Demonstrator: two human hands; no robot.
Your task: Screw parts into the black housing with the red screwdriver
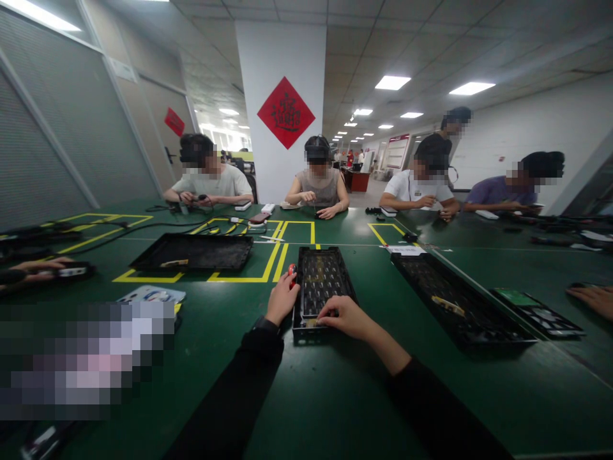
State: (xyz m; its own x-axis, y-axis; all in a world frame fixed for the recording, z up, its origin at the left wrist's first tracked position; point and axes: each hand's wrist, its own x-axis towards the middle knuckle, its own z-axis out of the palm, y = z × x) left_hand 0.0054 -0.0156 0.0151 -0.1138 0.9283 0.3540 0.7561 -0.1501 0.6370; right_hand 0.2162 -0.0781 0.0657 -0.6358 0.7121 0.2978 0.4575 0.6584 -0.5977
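Observation:
In front of me on the green table lies a black tray (324, 275) with rows of small pale metallic-looking pieces in it. My left hand (282, 297) is at the tray's left wall, its fingers closed around a small red-and-black object (292, 273) whose kind I cannot make out. Over the tray's near end, my right hand (347, 316) is closed in a pinch, fingertips down inside the rim. Whatever it pinches is too small to name. A yellowish strip (312, 322) shows just left of those fingertips.
Black trays lie to the left (191, 252) and right (460, 300), each holding a yellowish piece. A green-and-black panel (536, 310) lies farther right. Dark cables (191, 223) cross the table's left side. Several people sit opposite; other people's hands (48, 271) rest at both sides.

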